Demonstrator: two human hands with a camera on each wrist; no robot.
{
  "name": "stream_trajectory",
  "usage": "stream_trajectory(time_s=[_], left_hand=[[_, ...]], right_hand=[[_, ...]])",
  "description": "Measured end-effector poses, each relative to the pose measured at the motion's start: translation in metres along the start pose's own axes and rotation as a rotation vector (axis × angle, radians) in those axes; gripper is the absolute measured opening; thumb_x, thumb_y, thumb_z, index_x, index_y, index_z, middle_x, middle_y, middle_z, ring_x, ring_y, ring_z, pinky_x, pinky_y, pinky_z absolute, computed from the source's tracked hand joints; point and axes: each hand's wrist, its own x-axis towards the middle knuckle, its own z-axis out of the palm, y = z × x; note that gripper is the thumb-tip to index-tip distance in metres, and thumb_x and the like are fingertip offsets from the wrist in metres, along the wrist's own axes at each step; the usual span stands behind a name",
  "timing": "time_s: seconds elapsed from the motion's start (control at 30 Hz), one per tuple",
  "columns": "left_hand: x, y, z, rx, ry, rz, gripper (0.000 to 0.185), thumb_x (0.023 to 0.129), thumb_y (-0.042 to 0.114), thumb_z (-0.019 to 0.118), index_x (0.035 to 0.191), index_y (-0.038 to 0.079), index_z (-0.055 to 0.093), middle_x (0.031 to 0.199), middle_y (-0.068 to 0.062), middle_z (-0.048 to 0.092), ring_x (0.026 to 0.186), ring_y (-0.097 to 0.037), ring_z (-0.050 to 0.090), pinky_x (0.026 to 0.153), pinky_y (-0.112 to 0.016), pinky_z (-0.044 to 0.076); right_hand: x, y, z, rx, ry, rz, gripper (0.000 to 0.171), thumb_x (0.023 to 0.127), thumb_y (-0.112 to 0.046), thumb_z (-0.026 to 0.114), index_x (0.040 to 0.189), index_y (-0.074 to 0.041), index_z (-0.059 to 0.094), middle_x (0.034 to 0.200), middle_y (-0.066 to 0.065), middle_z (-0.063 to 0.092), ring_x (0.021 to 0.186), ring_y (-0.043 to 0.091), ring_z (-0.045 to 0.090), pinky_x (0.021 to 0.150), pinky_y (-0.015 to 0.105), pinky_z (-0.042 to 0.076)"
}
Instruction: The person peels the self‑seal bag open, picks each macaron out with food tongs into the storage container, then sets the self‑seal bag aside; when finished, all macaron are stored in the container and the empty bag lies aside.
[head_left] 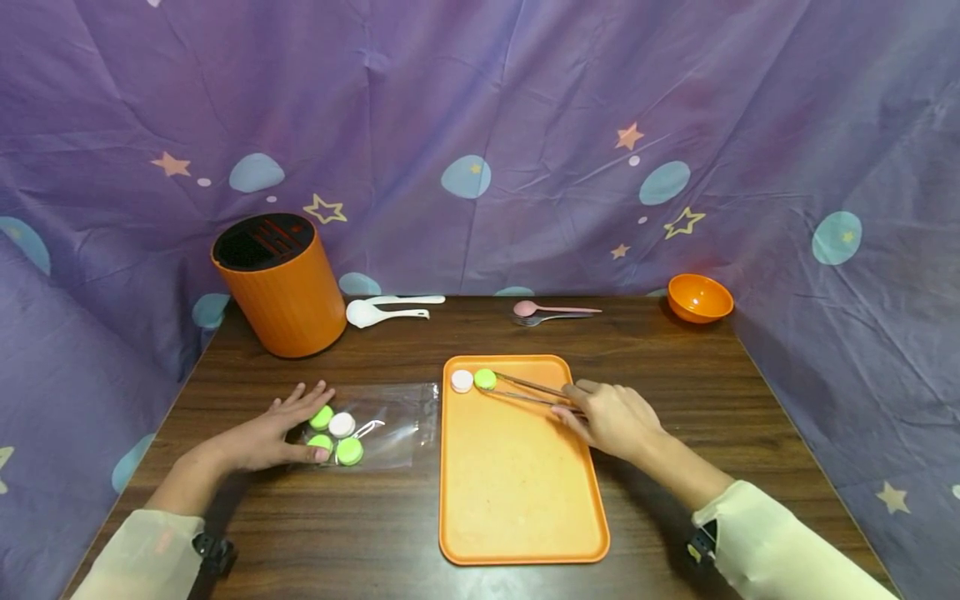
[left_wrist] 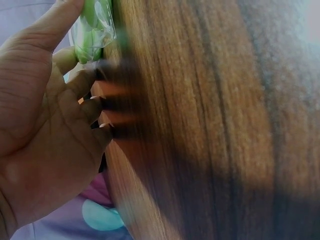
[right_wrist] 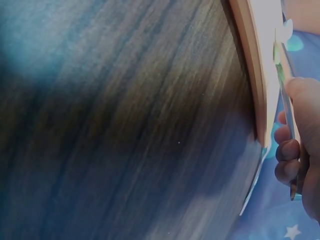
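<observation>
My left hand [head_left: 277,429] rests spread over the left end of a clear plastic bag [head_left: 393,425], thumb and fingers touching green round caps [head_left: 321,417]. Also in the bag are a white round cap [head_left: 342,425] and a small white tweezer-like piece [head_left: 369,428]. My right hand [head_left: 618,417] grips long metal tongs [head_left: 528,396] over the orange tray [head_left: 525,492]. The tongs' tips lie on either side of a green round cap [head_left: 485,379], beside a white one [head_left: 462,381]. In the right wrist view, the fingers curl round the tongs [right_wrist: 287,102].
An orange knife block [head_left: 288,292] stands at the back left. White utensils [head_left: 386,312] lie beside it. A pink spoon [head_left: 525,308] and a fork [head_left: 551,317] lie at the back, with an orange bowl [head_left: 700,298] at the back right. A purple curtain hangs behind.
</observation>
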Motion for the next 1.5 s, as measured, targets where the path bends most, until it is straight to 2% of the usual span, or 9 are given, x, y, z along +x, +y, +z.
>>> stream_trajectory(time_s=[0.47,0.7,0.83,1.0,1.2,1.5], left_hand=[[0.001,-0.002,0.001,0.014,0.002,-0.006,0.106,0.096,0.043,0.085,0.175,0.004,0.026,0.182,-0.033,0.006,0.167,-0.062,-0.008,0.126,-0.087,-0.006],[-0.001,0.0,0.0,0.006,0.003,0.011,0.107,0.095,0.042,0.087,0.175,0.003,0.027,0.181,-0.035,0.006,0.166,-0.064,-0.007,0.125,-0.088,-0.005],[-0.001,0.001,0.0,0.009,0.001,-0.002,0.107,0.096,0.043,0.086,0.175,0.004,0.026,0.182,-0.033,0.005,0.166,-0.063,-0.008,0.127,-0.087,-0.006],[0.0,-0.001,0.001,0.009,-0.001,-0.004,0.106,0.097,0.043,0.085,0.175,0.004,0.025,0.182,-0.033,0.004,0.167,-0.062,-0.009,0.126,-0.087,-0.007],[0.0,-0.001,0.001,0.009,0.002,-0.003,0.106,0.097,0.043,0.085,0.175,0.004,0.026,0.182,-0.033,0.005,0.167,-0.062,-0.008,0.126,-0.087,-0.007],[0.0,-0.002,0.0,0.01,0.003,0.0,0.107,0.097,0.043,0.085,0.175,0.004,0.025,0.182,-0.033,0.005,0.167,-0.062,-0.009,0.127,-0.086,-0.007]], right_hand=[[-0.002,-0.001,0.003,-0.005,0.002,0.01,0.031,0.098,-0.041,0.084,0.105,-0.012,0.076,0.086,0.001,0.074,0.057,0.019,0.066,0.047,0.038,0.052],[-0.002,-0.001,0.001,0.011,-0.026,0.03,0.03,0.099,-0.041,0.084,0.103,-0.013,0.076,0.083,-0.002,0.07,0.058,0.014,0.062,0.047,0.035,0.051],[0.0,-0.001,-0.002,0.013,-0.027,0.035,0.031,0.098,-0.042,0.084,0.102,-0.013,0.075,0.081,-0.003,0.066,0.057,0.013,0.059,0.047,0.035,0.05],[0.006,-0.003,-0.006,0.009,-0.01,0.028,0.033,0.1,-0.043,0.083,0.106,-0.011,0.076,0.086,0.001,0.071,0.06,0.019,0.066,0.049,0.04,0.056],[0.014,-0.014,-0.007,0.003,0.009,-0.033,0.035,0.099,-0.045,0.083,0.111,-0.013,0.076,0.09,0.003,0.077,0.059,0.021,0.07,0.047,0.039,0.056],[0.025,-0.039,-0.003,0.035,0.028,-0.172,0.029,0.099,-0.044,0.083,0.11,-0.018,0.077,0.081,-0.007,0.063,0.052,0.01,0.054,0.044,0.033,0.05]])
